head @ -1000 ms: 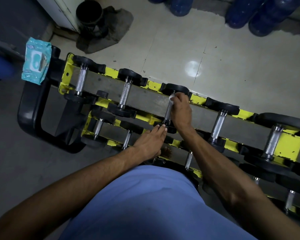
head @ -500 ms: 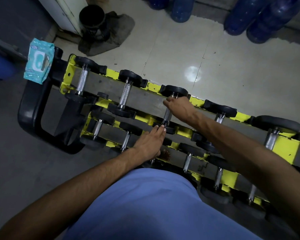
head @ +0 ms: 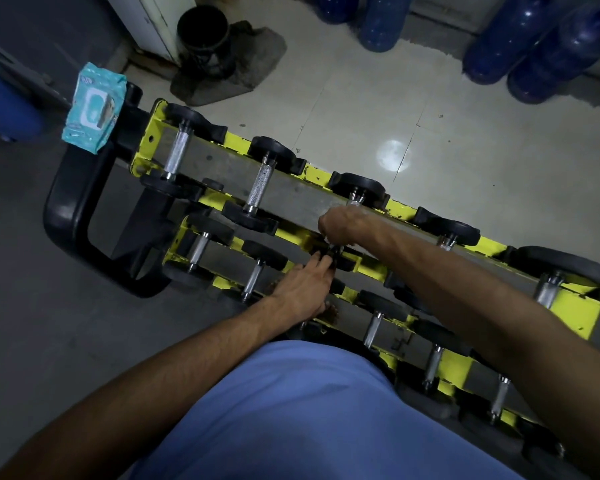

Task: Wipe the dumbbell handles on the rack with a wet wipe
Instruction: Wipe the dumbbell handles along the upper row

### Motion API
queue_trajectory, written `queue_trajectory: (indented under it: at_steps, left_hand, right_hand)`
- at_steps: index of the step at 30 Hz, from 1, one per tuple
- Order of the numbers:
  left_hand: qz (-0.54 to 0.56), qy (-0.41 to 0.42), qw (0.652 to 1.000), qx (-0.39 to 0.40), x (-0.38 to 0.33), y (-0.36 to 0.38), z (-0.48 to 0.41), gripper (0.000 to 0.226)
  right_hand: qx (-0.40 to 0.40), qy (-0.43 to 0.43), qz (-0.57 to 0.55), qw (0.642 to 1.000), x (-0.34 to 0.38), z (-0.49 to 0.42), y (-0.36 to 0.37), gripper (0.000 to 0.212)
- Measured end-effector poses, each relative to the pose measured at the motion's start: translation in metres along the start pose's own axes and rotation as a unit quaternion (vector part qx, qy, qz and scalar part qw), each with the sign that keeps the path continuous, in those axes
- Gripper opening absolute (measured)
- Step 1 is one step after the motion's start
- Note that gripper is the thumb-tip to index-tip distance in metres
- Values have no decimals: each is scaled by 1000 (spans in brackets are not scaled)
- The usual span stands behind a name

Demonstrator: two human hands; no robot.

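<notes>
Head view, looking down on a yellow dumbbell rack (head: 575, 308) that runs diagonally from upper left to lower right. Its tiers step down toward the person. The light is dim.

Right hand (head: 347, 225): over the third dumbbell (head: 357, 187) of the top tier, counted from the left end. The fingers are curled down round its handle (head: 354, 201), which is almost wholly hidden under the hand. Only a short pale stub shows above the knuckles, just below the far black head. The wet wipe cannot be made out; the hand covers whatever it holds.

Left hand (head: 302, 289): flat, with the fingers straight and close together. The fingertips (head: 321, 263) touch the near head (head: 345, 264) of the same dumbbell. It holds nothing.

Rest of the top tier: the first handle (head: 177, 150) and second handle (head: 264, 188) are bare knurled steel with no hand on them. The right forearm crosses in front of the dumbbells farther right.

Wet wipe pack (head: 94, 107): teal, resting on the black end frame (head: 66, 216) at the rack's left end, well apart from both hands.

Surroundings: pale floor tiles (head: 361, 109) lie beyond the rack. A black bucket (head: 203, 32) stands on a grey mat (head: 243, 67). Blue water jugs (head: 499, 39) line the top edge. A blue shirt (head: 291, 410) fills the foreground.
</notes>
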State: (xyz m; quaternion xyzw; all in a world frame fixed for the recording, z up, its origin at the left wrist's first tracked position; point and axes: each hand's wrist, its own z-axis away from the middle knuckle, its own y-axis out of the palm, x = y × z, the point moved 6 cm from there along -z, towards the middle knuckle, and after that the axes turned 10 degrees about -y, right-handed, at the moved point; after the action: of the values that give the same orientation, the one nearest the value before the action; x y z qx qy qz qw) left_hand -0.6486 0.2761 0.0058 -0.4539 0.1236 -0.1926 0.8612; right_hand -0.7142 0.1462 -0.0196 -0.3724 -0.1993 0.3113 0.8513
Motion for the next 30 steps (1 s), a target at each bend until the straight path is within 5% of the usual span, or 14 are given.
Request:
queue_trajectory:
  at_steps: [6, 11, 15, 19, 24, 30]
  left_hand:
    - [13, -6, 1000, -11, -3, 2, -2, 74]
    - [4, -7, 1000, -3, -1, 11, 0, 94]
    - [-4, -12, 1000, 3, -3, 10, -2, 94]
    - [-7, -9, 1000, 13, -3, 8, -2, 97]
    - [-1, -13, 1000, 11, -5, 5, 1, 91]
    - [15, 29, 999, 0, 1, -4, 2, 84]
  right_hand:
    - [-37, -48, -52, 997, 2, 0, 3, 24]
    - [-177, -16, -42, 983, -9, 26, 13, 14]
    - [-187, -77, -47, 978, 6, 33, 26, 14]
    - [-279, 5, -65, 958, -30, 45, 10, 12]
    - [-249, -68, -91, 962, -2, 41, 32, 15]
    - [-401, 156, -319, 844, -3, 59, 55, 13]
